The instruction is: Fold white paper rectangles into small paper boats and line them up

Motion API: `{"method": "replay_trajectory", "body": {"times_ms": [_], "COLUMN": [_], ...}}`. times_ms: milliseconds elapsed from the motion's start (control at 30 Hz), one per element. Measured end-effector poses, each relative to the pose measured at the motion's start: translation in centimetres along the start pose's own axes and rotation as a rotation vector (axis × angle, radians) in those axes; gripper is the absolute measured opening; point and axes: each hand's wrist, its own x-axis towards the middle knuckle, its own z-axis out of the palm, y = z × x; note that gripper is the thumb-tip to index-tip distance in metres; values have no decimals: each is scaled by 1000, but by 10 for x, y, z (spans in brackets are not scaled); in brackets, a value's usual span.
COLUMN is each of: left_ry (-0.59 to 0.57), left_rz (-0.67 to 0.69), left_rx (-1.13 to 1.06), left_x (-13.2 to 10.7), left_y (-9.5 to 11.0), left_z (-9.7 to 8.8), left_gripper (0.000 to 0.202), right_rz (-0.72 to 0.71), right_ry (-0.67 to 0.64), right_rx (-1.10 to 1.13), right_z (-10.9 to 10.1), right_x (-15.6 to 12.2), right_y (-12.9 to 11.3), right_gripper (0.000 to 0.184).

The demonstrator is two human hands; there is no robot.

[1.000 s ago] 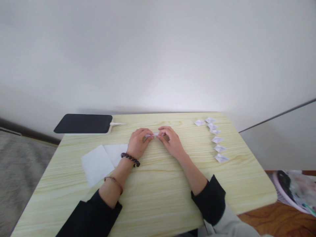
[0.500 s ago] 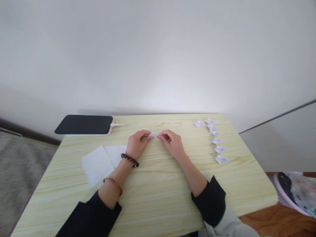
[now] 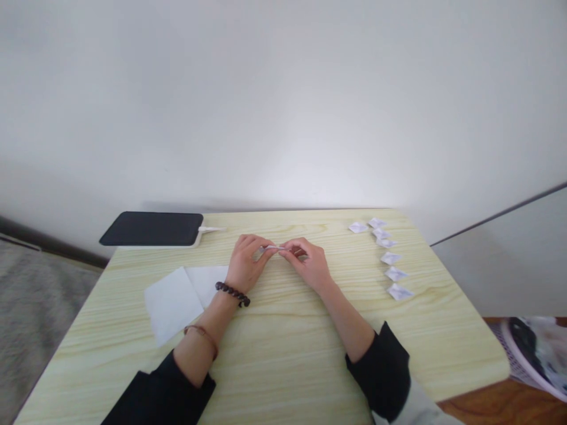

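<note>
My left hand [image 3: 245,261] and my right hand [image 3: 307,262] meet over the middle of the light wooden table [image 3: 283,342]. Both pinch a small folded piece of white paper [image 3: 273,249] between their fingertips, just above the tabletop. The paper looks thin and flat from this angle. A dark bead bracelet circles my left wrist. Both forearms come out of black sleeves.
Two white paper sheets [image 3: 175,301] lie left of my left hand. A black phone [image 3: 153,229] with a white cable rests at the back left edge. Several small folded paper pieces [image 3: 390,258] line the right side. A basket [image 3: 538,348] stands on the floor at right.
The folded paper between my fingertips has turned flatter and lower. My hands stay together at the table's middle. The camera has tilted slightly, shifting everything down.
</note>
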Motion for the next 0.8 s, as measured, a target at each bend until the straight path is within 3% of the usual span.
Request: {"method": "replay_trajectory", "body": {"times_ms": [333, 567, 800], "left_ry": [14, 75, 59], "left_rz": [40, 10, 26], "left_rx": [139, 61, 25], "left_x": [-4, -3, -2], "left_y": [-4, 1, 0], "left_z": [5, 3, 2], "left_gripper": [14, 14, 15], "right_rz": [-32, -217, -282], "right_ry": [104, 200, 228], "right_rx": [51, -151, -190], "right_z": [2, 3, 5], "right_x": [0, 2, 2], "right_y": [2, 5, 8], "right_gripper": [16, 14, 14]}}
